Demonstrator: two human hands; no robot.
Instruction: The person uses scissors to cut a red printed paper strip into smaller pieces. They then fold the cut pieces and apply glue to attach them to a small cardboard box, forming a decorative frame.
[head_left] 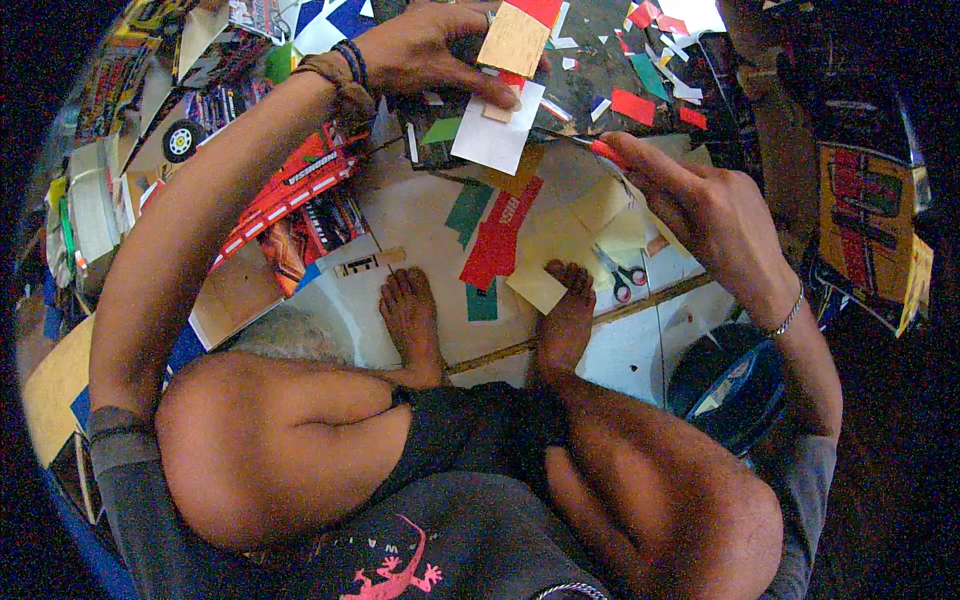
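Note:
At the top centre, my left hand point(430, 55) pinches a white piece of paper point(490, 142); its thumb presses on a small tan piece point(497, 110) lying on the paper. A wooden block point(512, 42) with a red end covers part of the fingers, so I cannot make out their grip fully. To the right, my right hand point(695, 200) is closed round a red-handled tool point(606, 149) with a thin dark metal tip. The tip points left, toward the paper's right edge. Whether it touches the paper is unclear.
Coloured paper scraps point(632, 106) litter the dark work surface. Below, red card point(503, 232) and green strips lie on the tiled floor between my feet, with scissors point(625, 282) by the right foot. Red printed card models point(290, 190) stand left. A dark basin point(728, 375) is at right.

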